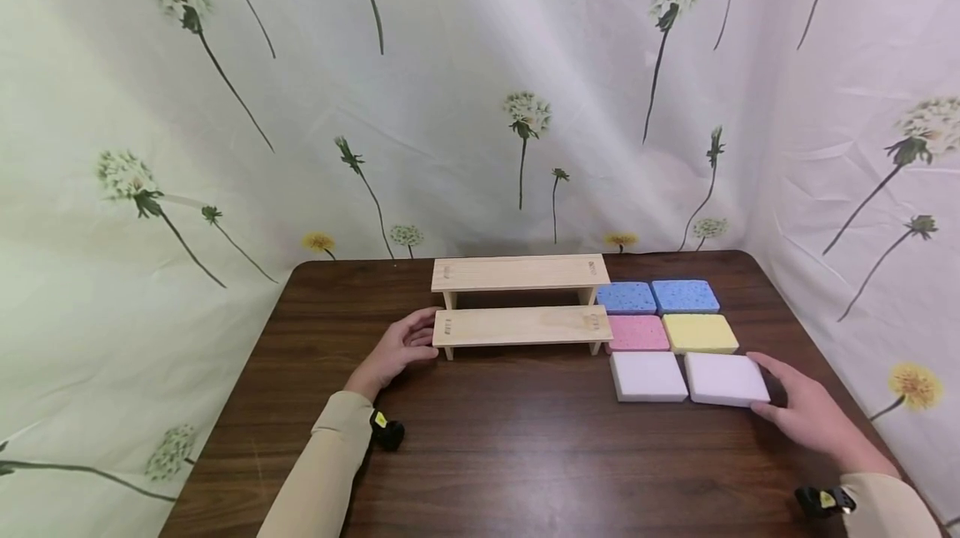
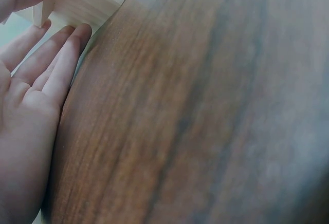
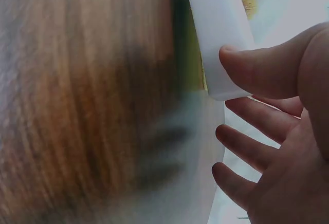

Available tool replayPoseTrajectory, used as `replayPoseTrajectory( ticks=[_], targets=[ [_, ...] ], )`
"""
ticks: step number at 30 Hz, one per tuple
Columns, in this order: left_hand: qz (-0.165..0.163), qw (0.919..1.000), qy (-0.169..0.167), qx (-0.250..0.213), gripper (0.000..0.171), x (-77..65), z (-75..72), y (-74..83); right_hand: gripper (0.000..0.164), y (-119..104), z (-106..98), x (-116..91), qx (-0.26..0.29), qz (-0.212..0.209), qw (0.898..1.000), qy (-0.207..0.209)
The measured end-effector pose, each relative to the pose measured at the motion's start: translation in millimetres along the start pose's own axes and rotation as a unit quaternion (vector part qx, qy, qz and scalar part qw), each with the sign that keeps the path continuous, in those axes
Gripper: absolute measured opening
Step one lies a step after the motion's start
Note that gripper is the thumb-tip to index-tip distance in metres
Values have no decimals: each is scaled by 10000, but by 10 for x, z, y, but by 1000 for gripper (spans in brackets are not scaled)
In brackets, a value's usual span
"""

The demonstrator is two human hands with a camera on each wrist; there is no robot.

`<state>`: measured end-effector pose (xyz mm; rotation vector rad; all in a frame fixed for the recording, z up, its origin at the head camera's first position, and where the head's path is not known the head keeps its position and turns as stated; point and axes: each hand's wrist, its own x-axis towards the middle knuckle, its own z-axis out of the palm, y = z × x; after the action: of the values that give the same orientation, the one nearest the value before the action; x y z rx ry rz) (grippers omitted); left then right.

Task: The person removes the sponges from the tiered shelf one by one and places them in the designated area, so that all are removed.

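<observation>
My left hand (image 1: 393, 351) rests at the left end of a pale wooden two-step riser (image 1: 522, 326). Its fingers (image 2: 64, 62) are fairly straight and reach the end of the lower step, with the thumb to the front. On the right, my right hand (image 1: 806, 409) pinches a white sponge (image 1: 726, 380) between thumb and index finger at its right end. The other fingers (image 3: 247, 149) of that hand are spread below, apart from the sponge. This sponge lies on the table, slightly askew, beside a second white sponge (image 1: 648, 377).
Behind the white sponges lie a pink sponge (image 1: 637, 333) and a yellow sponge (image 1: 700, 333), then two blue sponges (image 1: 686, 296) at the back. The riser stands directly left of them. A dark wooden table (image 1: 480, 455) meets a flower-print cloth (image 1: 465, 105) behind.
</observation>
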<state>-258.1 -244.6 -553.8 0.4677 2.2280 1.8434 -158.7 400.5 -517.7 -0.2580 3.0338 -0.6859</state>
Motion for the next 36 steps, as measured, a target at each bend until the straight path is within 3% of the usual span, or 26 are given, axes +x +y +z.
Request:
replayPoseTrajectory(
  ticks=[8,17,36],
  targets=[
    [3,10000,3,-36,77,30,0,10,76,30,51,-7,-88,111,9995,-279],
    [-9,10000,45,-1,77,42,-19,-14,94,7,50,16,-137,283,9991,-294],
    [-33,10000,67,33,77,37,-5,-21,75,14,102,25,-199,-21,9998,-29]
  ],
)
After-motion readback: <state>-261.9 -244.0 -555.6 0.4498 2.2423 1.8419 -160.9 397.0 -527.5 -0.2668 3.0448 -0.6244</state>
